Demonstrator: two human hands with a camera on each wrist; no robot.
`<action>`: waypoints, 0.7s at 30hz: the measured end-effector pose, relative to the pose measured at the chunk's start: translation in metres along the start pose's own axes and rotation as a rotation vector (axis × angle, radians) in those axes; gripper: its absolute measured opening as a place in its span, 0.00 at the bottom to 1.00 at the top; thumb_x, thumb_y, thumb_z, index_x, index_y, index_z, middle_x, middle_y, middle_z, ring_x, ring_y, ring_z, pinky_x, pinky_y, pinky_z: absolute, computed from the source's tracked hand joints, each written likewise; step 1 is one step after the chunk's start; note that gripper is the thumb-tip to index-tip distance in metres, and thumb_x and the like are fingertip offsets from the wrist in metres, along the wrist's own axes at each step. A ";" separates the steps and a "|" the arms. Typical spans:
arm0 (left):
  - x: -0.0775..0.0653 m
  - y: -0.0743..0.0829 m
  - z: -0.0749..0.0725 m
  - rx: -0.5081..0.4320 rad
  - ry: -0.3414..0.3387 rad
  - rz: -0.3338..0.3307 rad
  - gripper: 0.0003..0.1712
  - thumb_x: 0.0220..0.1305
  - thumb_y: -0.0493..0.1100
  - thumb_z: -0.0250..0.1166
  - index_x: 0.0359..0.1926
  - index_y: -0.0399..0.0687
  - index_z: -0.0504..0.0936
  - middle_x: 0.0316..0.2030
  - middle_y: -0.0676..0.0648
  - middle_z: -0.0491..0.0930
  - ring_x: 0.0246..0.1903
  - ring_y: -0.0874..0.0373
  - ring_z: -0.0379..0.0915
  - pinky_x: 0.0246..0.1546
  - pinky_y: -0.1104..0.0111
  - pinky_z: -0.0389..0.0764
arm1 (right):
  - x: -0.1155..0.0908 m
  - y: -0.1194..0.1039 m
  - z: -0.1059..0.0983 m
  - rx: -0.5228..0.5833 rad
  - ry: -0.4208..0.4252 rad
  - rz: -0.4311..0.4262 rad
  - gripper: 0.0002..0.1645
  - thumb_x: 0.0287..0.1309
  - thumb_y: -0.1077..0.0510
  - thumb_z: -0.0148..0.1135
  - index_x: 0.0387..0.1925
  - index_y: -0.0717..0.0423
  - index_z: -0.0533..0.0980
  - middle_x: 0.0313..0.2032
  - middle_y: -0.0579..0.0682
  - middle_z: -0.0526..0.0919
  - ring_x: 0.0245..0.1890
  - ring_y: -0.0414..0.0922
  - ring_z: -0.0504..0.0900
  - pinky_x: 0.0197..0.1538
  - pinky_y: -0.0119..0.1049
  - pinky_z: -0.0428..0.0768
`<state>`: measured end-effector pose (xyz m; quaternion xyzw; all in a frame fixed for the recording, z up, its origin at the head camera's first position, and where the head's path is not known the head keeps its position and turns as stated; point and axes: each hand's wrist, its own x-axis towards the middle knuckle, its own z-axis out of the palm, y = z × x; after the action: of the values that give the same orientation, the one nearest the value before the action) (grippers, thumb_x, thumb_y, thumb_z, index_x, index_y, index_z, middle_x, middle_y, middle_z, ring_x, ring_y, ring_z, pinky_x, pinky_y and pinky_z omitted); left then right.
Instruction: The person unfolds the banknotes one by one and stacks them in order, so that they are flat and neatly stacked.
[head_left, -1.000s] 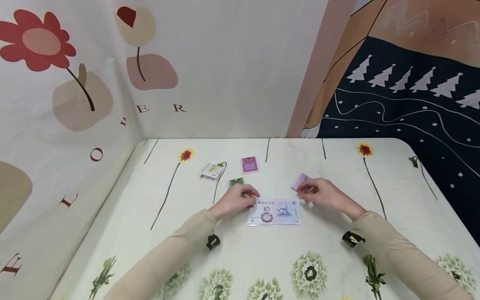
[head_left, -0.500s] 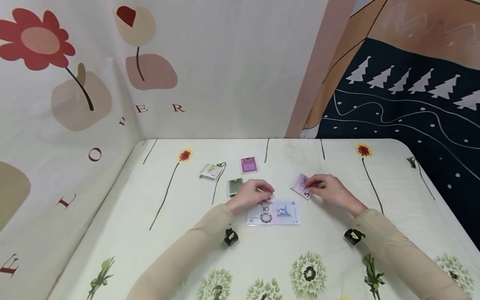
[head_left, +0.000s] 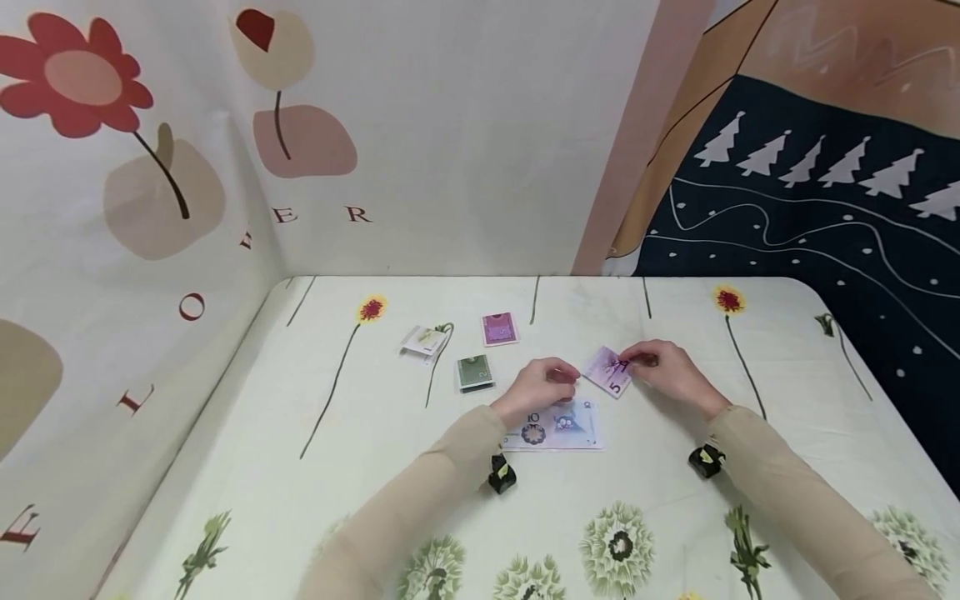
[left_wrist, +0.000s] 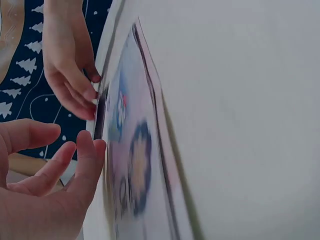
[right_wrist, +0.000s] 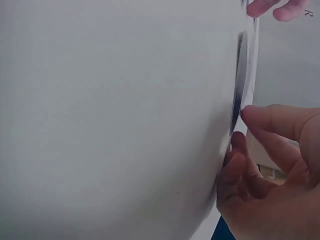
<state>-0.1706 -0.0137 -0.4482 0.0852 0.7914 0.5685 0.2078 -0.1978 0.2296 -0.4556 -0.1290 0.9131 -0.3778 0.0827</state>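
In the head view my right hand (head_left: 669, 375) pinches the right corner of a small folded purple banknote (head_left: 606, 372) marked 5. The right wrist view shows the thumb on this banknote's edge (right_wrist: 241, 75), other fingers below. My left hand (head_left: 536, 390) reaches over a flat pale blue-violet banknote (head_left: 555, 435) marked 10, covering its upper left part. Its fingertips are close to the folded note's left corner. In the left wrist view the left fingers (left_wrist: 87, 170) are parted and loosely bent, holding nothing, beside the ten banknote (left_wrist: 135, 165).
Beyond the hands lie a folded green banknote (head_left: 474, 371), a folded magenta one (head_left: 499, 329) and a whitish one (head_left: 424, 342), partly unfolded. They rest on a flower-printed tablecloth (head_left: 360, 400). Printed cloth walls (head_left: 465, 167) stand behind and at the left.
The left hand has moved right across the ten banknote toward the folded purple one, uncovering the green note. The right hand has shifted slightly away and right, now at the purple note's right corner.
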 end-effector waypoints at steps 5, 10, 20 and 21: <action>0.002 0.004 0.013 -0.072 -0.006 -0.030 0.17 0.57 0.31 0.63 0.50 0.36 0.80 0.43 0.42 0.82 0.38 0.58 0.78 0.41 0.72 0.79 | 0.005 0.001 0.001 0.001 -0.010 0.016 0.13 0.57 0.69 0.60 0.44 0.64 0.81 0.43 0.59 0.82 0.41 0.51 0.76 0.47 0.46 0.73; 0.003 0.011 0.017 -0.105 -0.006 -0.040 0.21 0.56 0.31 0.61 0.53 0.38 0.78 0.48 0.40 0.80 0.44 0.55 0.77 0.45 0.69 0.78 | 0.006 0.001 0.003 0.011 0.011 0.018 0.11 0.56 0.69 0.63 0.42 0.65 0.81 0.38 0.56 0.83 0.36 0.49 0.76 0.41 0.40 0.73; 0.010 0.019 0.014 -0.112 -0.003 -0.064 0.24 0.58 0.37 0.62 0.57 0.43 0.75 0.63 0.34 0.64 0.61 0.41 0.64 0.61 0.54 0.66 | 0.003 -0.007 0.003 0.020 -0.005 0.053 0.12 0.57 0.68 0.63 0.44 0.67 0.81 0.38 0.57 0.83 0.36 0.48 0.76 0.39 0.38 0.75; 0.011 0.019 0.014 -0.125 0.002 -0.068 0.24 0.57 0.37 0.62 0.57 0.43 0.74 0.63 0.34 0.64 0.61 0.41 0.64 0.61 0.55 0.67 | 0.003 -0.007 0.003 0.019 -0.006 0.057 0.13 0.57 0.68 0.63 0.44 0.67 0.81 0.38 0.58 0.83 0.37 0.49 0.76 0.40 0.38 0.75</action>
<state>-0.1762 0.0082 -0.4370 0.0449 0.7569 0.6097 0.2311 -0.1983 0.2218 -0.4527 -0.1032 0.9126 -0.3835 0.0972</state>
